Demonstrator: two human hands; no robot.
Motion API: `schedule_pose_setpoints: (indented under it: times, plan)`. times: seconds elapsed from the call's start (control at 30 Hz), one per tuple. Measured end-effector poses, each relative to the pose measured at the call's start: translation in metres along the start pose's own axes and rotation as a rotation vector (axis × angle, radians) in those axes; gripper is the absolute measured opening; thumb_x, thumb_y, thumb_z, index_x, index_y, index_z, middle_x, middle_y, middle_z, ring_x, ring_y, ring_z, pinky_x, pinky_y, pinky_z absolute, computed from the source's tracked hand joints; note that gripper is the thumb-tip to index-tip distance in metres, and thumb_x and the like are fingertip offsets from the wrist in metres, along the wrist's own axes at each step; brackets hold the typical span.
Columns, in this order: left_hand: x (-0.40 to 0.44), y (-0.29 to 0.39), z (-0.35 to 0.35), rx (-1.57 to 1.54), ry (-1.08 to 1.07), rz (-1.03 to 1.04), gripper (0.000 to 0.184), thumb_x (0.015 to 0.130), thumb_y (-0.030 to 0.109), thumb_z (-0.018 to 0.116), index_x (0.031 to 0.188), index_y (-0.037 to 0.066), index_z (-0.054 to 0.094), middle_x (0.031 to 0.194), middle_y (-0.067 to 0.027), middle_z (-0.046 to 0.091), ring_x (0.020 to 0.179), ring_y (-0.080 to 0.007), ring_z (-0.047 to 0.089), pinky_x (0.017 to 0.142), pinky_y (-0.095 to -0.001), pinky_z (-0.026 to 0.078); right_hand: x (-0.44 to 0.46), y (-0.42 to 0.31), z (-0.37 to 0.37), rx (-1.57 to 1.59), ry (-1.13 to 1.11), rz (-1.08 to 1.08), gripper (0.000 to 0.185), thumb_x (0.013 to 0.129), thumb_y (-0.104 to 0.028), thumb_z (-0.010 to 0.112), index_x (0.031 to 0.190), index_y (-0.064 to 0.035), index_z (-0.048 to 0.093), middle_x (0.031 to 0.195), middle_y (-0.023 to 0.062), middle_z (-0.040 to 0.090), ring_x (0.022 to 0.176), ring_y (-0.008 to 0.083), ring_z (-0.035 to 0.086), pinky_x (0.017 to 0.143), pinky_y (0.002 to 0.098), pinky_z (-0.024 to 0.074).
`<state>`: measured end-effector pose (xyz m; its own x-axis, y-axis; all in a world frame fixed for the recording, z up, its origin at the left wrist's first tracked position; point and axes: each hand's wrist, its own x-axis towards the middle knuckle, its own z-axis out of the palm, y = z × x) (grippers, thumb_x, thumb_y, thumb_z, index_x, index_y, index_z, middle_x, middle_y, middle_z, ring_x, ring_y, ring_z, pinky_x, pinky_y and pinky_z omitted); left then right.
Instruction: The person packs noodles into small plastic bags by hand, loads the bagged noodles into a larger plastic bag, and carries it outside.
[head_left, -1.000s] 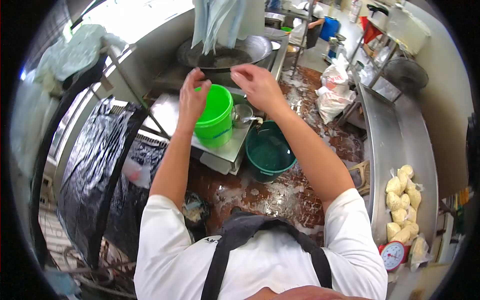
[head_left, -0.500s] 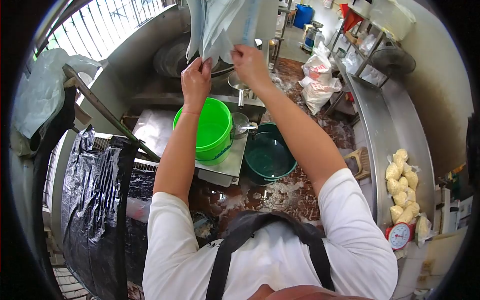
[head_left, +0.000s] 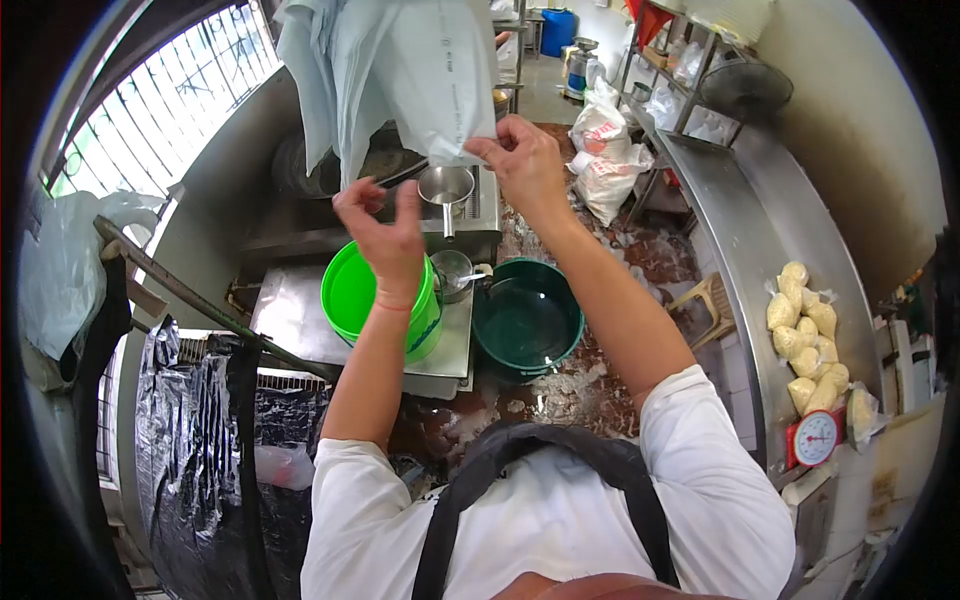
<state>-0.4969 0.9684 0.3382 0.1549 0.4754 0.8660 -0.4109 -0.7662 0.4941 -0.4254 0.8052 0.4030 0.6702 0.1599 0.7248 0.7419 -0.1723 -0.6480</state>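
Observation:
A bunch of thin white sheets [head_left: 425,75], possibly plastic bags or cloths, hangs at the top of view. Faint print runs down the front one. My right hand [head_left: 530,165] pinches that sheet's lower right corner between thumb and fingers. Just below the sheets' lower left edge, my left hand [head_left: 385,225] holds nothing, thumb and fingers apart. Beneath it stands a bright green bucket [head_left: 345,290] on a steel surface [head_left: 290,310], partly hidden by my forearm. A long-handled metal saucepan [head_left: 446,185] sits between my hands, farther back.
A dark green tub [head_left: 530,315] stands on the wet brick floor [head_left: 580,400], beside a clear scoop-like vessel [head_left: 455,270]. At right, a steel counter [head_left: 740,260] bears several bags of pale yellow food [head_left: 800,340] and a red dial scale [head_left: 815,438]. White sacks [head_left: 610,180] stand behind.
My left hand has let go of the sheets and dropped a little, its fingers spreading. My right hand has moved slightly right and down, drawing the sheet's corner out wider.

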Motion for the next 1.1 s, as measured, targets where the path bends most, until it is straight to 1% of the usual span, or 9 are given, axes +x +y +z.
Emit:
schedule_pose_setpoints:
  times: [0.17,0.27,0.43,0.57,0.73,0.8,0.87,0.93,1.1]
  plan:
    - [0.037,0.059,0.03,-0.036,-0.438,0.051,0.024,0.08,0.014,0.076,0.094,0.0,0.062,0.087,-0.0115,0.061,0.074,-0.0241,0.057,0.068,-0.035,0.048,0.012,0.006,-0.019,0.294,-0.21,0.096,0.039,0.08,-0.03,0.08,0.074,0.0022,0.058,0.061,0.0093,0.053,0.056,0.0159,0.047,0.054,0.0338,0.0408]
    - [0.046,0.036,0.036,0.026,-0.25,-0.151,0.021,0.087,0.017,0.07,0.079,0.0,0.06,0.064,-0.0111,0.054,0.06,-0.0173,0.052,0.058,-0.0343,0.043,0.022,0.024,-0.042,0.284,-0.168,0.138,0.034,0.087,-0.029,0.074,0.077,-0.0008,0.059,0.064,0.003,0.056,0.06,0.0102,0.046,0.054,0.0313,0.0402]
    - [-0.007,0.038,0.04,-0.329,0.151,-0.678,0.035,0.095,0.022,0.065,0.115,0.002,0.045,0.092,-0.0054,0.053,0.079,-0.012,0.055,0.063,-0.0251,0.048,-0.02,0.077,-0.089,-0.029,-0.299,-0.067,0.028,0.084,-0.026,0.072,0.074,-0.003,0.06,0.068,0.0172,0.06,0.06,0.0333,0.056,0.057,0.0426,0.0449]
    - [-0.116,0.105,0.094,-0.268,-0.256,-0.36,0.054,0.093,0.022,0.067,0.132,-0.004,0.039,0.113,-0.013,0.058,0.099,-0.0185,0.056,0.082,-0.033,0.048,-0.12,0.145,-0.138,-0.115,-0.555,-0.412,0.014,0.079,-0.018,0.067,0.08,-0.0077,0.057,0.077,0.0129,0.059,0.076,0.0365,0.059,0.066,0.0476,0.0496]
    - [-0.202,0.156,0.162,-0.201,-0.545,-0.789,0.037,0.095,0.024,0.062,0.115,-0.007,0.057,0.104,-0.0154,0.065,0.093,-0.0243,0.061,0.081,-0.0386,0.048,-0.249,0.21,-0.264,-0.165,-1.037,-0.085,0.029,0.08,-0.035,0.073,0.088,-0.0072,0.067,0.086,0.0134,0.065,0.085,0.0359,0.063,0.073,0.0466,0.0511]
    - [-0.262,0.166,0.19,-0.126,-0.858,-0.733,0.035,0.096,0.027,0.059,0.106,-0.007,0.062,0.096,-0.0179,0.067,0.086,-0.0276,0.063,0.078,-0.0397,0.048,-0.261,0.209,-0.321,-0.228,-0.992,0.135,0.043,0.079,-0.042,0.074,0.103,-0.007,0.071,0.095,0.0141,0.067,0.091,0.0369,0.063,0.08,0.0463,0.0506]
    - [-0.306,0.195,0.212,-0.237,-1.236,-0.601,0.032,0.098,0.026,0.056,0.102,-0.005,0.062,0.094,-0.0246,0.065,0.083,-0.0331,0.063,0.076,-0.0403,0.048,-0.255,0.203,-0.38,-0.223,-0.489,0.281,0.041,0.082,-0.035,0.073,0.108,-0.0038,0.066,0.099,0.0161,0.064,0.099,0.0355,0.061,0.083,0.0451,0.05]
    - [-0.357,0.219,0.23,-0.553,-1.447,-0.635,0.031,0.102,0.026,0.052,0.108,-0.002,0.063,0.097,-0.0108,0.068,0.084,-0.0202,0.062,0.075,-0.0344,0.049,-0.246,0.201,-0.441,-0.339,-0.165,0.113,0.053,0.083,-0.03,0.073,0.126,-0.0029,0.056,0.119,0.0199,0.058,0.11,0.0367,0.055,0.098,0.0435,0.043]
    - [-0.37,0.283,0.28,-0.914,-1.699,-0.898,0.031,0.104,0.025,0.05,0.12,0.001,0.061,0.107,-0.0001,0.065,0.095,-0.0085,0.057,0.085,-0.0257,0.047,-0.291,0.229,-0.532,-0.232,-0.507,0.629,0.052,0.086,-0.033,0.073,0.127,-0.0051,0.057,0.114,0.0158,0.065,0.108,0.0313,0.059,0.097,0.0409,0.046]
